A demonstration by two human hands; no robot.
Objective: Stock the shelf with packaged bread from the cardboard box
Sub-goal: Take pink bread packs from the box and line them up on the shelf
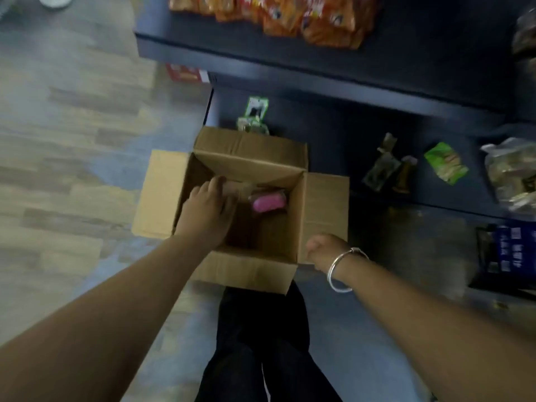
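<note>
Reaching into the cardboard box (pixel 249 158) w/ left hand (pixel 207 211), so this looks like the pick step. The dark shelf (pixel 377 91) above has bare room right of the orange packs (pixel 304 21); lower shelf (pixel 333 134) is sparse too. Box is nearly empty: a pink bread pack (pixel 268 202) lies at the far wall, just beside the left fingertips, which are loosely spread, nothing gripped. Right hand (pixel 324 250) is curled at the box's near right corner; can't tell if it grips the flap. Next: close on the pack, lift clear of the flaps.

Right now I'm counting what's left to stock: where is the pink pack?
In the head view the pink pack lies inside the cardboard box, toward its far right corner, just right of the left hand.
</note>
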